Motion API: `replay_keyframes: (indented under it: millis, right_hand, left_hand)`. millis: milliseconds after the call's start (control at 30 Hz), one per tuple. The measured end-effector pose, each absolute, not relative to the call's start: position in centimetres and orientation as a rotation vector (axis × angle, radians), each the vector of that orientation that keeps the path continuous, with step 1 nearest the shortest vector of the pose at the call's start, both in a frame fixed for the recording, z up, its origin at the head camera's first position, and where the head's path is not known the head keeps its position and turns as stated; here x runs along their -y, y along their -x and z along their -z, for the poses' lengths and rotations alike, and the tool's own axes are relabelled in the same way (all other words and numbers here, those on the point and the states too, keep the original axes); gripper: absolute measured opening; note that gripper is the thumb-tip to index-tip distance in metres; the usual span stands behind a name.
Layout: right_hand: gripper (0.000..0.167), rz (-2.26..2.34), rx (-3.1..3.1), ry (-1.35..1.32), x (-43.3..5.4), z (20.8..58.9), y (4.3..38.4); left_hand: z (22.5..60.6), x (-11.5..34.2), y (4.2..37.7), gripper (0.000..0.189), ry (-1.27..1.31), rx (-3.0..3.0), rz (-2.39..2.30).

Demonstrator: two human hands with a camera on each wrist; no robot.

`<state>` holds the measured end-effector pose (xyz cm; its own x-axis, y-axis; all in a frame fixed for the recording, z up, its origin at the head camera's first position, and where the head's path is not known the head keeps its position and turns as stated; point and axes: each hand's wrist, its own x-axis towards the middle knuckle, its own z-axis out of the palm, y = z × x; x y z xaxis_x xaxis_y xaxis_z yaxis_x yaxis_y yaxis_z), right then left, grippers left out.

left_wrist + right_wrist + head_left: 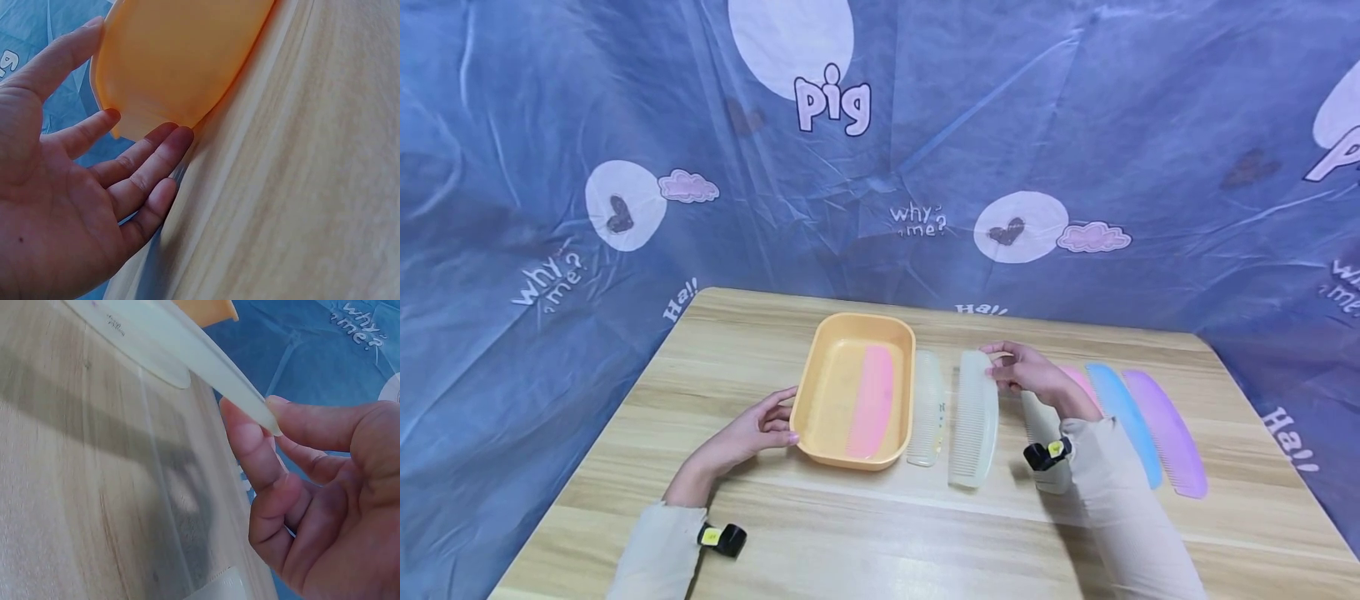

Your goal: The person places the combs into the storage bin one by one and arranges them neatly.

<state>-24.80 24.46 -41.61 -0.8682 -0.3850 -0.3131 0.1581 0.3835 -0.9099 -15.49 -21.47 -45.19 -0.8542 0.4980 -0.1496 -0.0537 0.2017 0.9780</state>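
My right hand (1026, 373) pinches the far end of a pale whitish-green comb (973, 421) between thumb and fingers. In the right wrist view this comb (206, 359) is raised off the table. Against the left side of a yellow-orange plastic basin (820, 375) rests my left hand (758, 429), its fingers fairly straight and fingertips touching the wall. Inside the basin lies a pink comb (872, 400). Another pale comb (927, 408) with small printed marks lies flat between the basin and the held comb.
Right of the held comb, a further pale comb (1047, 425) lies partly beneath my right wrist. Beyond it are a second pink comb (1078, 382), mostly covered by the arm, a blue comb (1123, 421) and a purple comb (1165, 433). A blue printed cloth (880, 267) hangs behind the wooden table (865, 533).
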Motion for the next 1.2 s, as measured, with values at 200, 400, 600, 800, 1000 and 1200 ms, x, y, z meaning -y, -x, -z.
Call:
replay_keyframes:
  millis: [200, 400, 600, 800, 1000, 1200]
  right_hand:
    - [0.056, 1.519, -2.172, 0.195, -24.3, 41.3, 24.9]
    - [0.056, 1.568, -2.145, 0.2, -23.9, 40.8, 25.0]
    - [0.056, 1.638, -2.096, 0.228, -23.3, 40.1, 24.8]
    - [0.052, 1.706, -2.048, 0.226, -22.6, 39.3, 24.9]
    - [0.044, 1.756, -2.019, 0.217, -21.7, 38.6, 25.1]
    - [0.048, 1.793, -2.0, 0.21, -20.6, 38.2, 25.2]
  left_hand:
    - [45.1, 21.4, 15.4, 0.083, -0.407, -2.053, -1.692]
    - [45.3, 21.5, 15.5, 0.082, -0.41, -2.051, -1.692]
    - [45.1, 21.4, 15.4, 0.081, -0.399, -2.056, -1.684]
    - [45.2, 21.4, 15.4, 0.082, -0.402, -2.056, -1.685]
    - [45.2, 21.4, 15.5, 0.083, -0.403, -2.05, -1.691]
    - [45.2, 21.4, 15.5, 0.082, -0.406, -2.051, -1.691]
